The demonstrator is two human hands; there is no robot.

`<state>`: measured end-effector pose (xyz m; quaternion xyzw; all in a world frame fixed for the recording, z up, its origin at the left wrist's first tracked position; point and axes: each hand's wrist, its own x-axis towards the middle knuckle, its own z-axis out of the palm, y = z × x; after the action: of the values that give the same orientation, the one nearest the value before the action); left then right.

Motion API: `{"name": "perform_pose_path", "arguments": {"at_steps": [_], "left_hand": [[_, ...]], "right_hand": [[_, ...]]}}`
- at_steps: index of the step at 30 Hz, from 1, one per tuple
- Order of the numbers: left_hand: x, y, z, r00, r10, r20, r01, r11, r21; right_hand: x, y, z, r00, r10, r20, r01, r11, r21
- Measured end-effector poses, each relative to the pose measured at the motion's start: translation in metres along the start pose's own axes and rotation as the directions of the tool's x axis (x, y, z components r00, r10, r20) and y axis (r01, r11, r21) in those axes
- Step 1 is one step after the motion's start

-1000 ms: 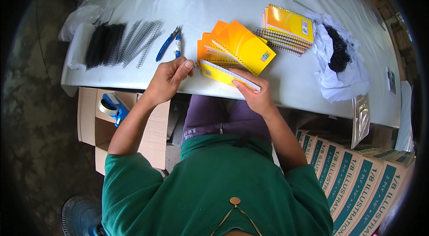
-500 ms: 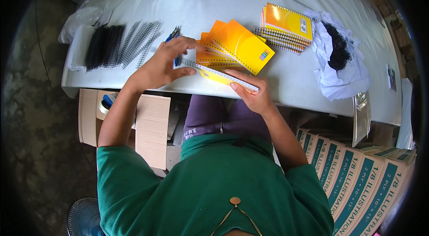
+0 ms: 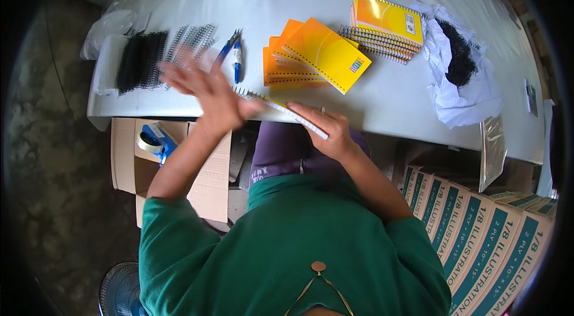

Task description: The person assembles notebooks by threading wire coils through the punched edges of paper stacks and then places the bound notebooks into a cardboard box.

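My right hand [image 3: 332,132] grips a thin notebook [image 3: 300,117] edge-on at the table's near edge, thumb and fingers on either side. From the notebook's left end sticks a dark spiral binding coil [image 3: 241,92]. My left hand [image 3: 215,96] is beside that coil, blurred by motion, its fingers spread and the thumb side close to the notebook's end. Whether the thumb touches the coil cannot be made out. Beyond the notebook lie fanned orange-yellow notebook covers [image 3: 326,56] with punched holes. Pliers [image 3: 227,47] and a blue pen-like tool [image 3: 237,63] lie near my left fingers.
Loose black coils [image 3: 142,60] lie at the left. Coil-bound yellow notebooks [image 3: 388,20] are stacked at the right, by crumpled white paper [image 3: 445,98] holding black scraps [image 3: 454,59]. Below are an open carton [image 3: 210,187] with a tape dispenser [image 3: 156,139], and several printed boxes [image 3: 478,238].
My left hand has moved left, away from the pliers, and its curled fingers have spread. The right hand still holds the notebook, now tilted more and slightly lower. The view has shifted a little.
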<state>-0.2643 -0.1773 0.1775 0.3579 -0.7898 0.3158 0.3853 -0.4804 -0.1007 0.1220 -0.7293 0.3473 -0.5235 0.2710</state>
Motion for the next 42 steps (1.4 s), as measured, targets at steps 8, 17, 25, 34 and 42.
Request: {"name": "perform_pose_path", "arguments": {"at_steps": [8, 17, 25, 34, 42], "left_hand": [[0.001, 0.020, -0.012, 0.997, -0.045, -0.057, 0.037, 0.990, -0.137], [-0.041, 0.056, 0.002, 0.975, 0.210, 0.071, -0.166, 0.905, -0.391], [-0.042, 0.055, 0.012, 0.919, 0.389, 0.061, -0.374, 0.911, -0.176], [0.006, 0.082, -0.019, 0.905, 0.139, 0.402, 0.101, 0.847, -0.521], [0.056, 0.078, -0.033, 0.847, 0.106, 0.521, 0.194, 0.851, -0.489]], "right_hand": [[0.000, 0.006, 0.006, 0.995, -0.095, 0.039, 0.096, 0.994, -0.046], [0.001, 0.000, 0.013, 0.995, -0.092, 0.032, 0.094, 0.991, -0.091], [0.011, 0.007, 0.016, 0.998, -0.056, 0.040, 0.054, 0.997, 0.052], [0.007, 0.008, 0.010, 0.980, 0.199, 0.031, -0.201, 0.956, 0.216], [0.017, 0.001, 0.005, 0.931, 0.353, 0.090, -0.364, 0.892, 0.267]]}}
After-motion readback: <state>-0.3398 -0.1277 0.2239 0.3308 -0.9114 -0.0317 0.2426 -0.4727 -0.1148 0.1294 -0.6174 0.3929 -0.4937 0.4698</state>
